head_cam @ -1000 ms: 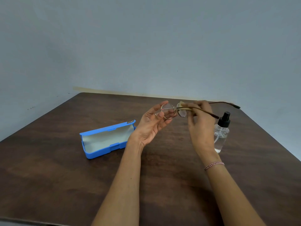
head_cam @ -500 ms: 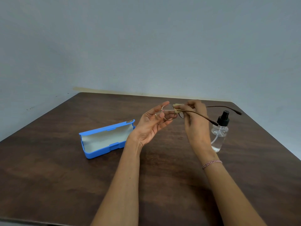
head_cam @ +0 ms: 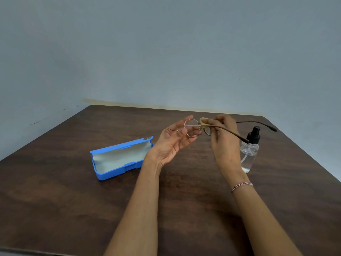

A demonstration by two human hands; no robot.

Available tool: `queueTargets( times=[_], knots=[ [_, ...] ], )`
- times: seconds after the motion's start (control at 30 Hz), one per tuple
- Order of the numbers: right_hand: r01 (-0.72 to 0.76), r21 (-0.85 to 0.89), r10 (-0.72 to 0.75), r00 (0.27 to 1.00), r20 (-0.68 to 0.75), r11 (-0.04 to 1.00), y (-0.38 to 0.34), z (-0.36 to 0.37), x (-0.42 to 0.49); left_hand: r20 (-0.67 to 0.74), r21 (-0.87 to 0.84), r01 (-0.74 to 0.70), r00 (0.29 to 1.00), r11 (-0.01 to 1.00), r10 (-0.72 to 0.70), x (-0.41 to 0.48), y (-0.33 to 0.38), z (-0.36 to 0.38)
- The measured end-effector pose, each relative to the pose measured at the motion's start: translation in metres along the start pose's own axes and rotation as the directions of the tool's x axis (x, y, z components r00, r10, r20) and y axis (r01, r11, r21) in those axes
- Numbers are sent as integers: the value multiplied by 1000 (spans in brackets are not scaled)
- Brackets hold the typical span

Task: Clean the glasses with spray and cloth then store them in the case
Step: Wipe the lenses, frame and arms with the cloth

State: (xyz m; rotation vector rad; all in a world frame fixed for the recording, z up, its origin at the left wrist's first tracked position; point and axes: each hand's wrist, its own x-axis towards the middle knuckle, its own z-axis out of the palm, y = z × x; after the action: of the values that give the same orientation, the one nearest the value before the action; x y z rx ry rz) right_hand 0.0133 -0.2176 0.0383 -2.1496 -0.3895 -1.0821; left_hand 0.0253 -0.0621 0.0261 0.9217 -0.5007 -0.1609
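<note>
Round thin-rimmed glasses (head_cam: 192,128) with long brown temples are held above the table, temples unfolded and pointing right. My left hand (head_cam: 174,140), palm up, pinches the left lens rim between thumb and fingers. My right hand (head_cam: 222,137) pinches a small yellow cloth (head_cam: 203,121) round the right lens, which it mostly hides. The blue case (head_cam: 120,158) lies open on the table to the left, its pale lining showing. A clear spray bottle (head_cam: 250,153) with a black pump stands upright just right of my right hand.
The dark brown wooden table (head_cam: 184,200) stands against a pale grey wall, its right edge slanting down behind the bottle. A beaded bracelet (head_cam: 241,186) sits on my right wrist.
The glasses and both hands have shifted slightly as my right hand works the cloth over the right lens. Case and bottle have not moved.
</note>
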Motion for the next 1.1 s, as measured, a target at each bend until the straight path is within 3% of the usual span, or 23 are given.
queueTargets(
  times=[0.4,0.63,0.77,1.0,1.1],
  knots=[
    [11,81,-13,1000,23,997,-13,6,-4,18,16,10,1000,1000,-10,2,-3,-3],
    [159,169,-163,987,12,973,-21,11,-8,-33,-13,-38,999,999,37,4,-2,-6],
    [203,237,-228,970,81,950,-18,10,-8,-95,-53,-105,991,993,99,5,-1,-10],
    [227,118,-235,970,66,967,-9,6,-6,-112,-77,-96,990,992,87,7,0,-9],
    [221,164,-231,972,49,961,-15,8,-9,-118,-83,-93,989,992,83,8,-2,-7]
  ],
)
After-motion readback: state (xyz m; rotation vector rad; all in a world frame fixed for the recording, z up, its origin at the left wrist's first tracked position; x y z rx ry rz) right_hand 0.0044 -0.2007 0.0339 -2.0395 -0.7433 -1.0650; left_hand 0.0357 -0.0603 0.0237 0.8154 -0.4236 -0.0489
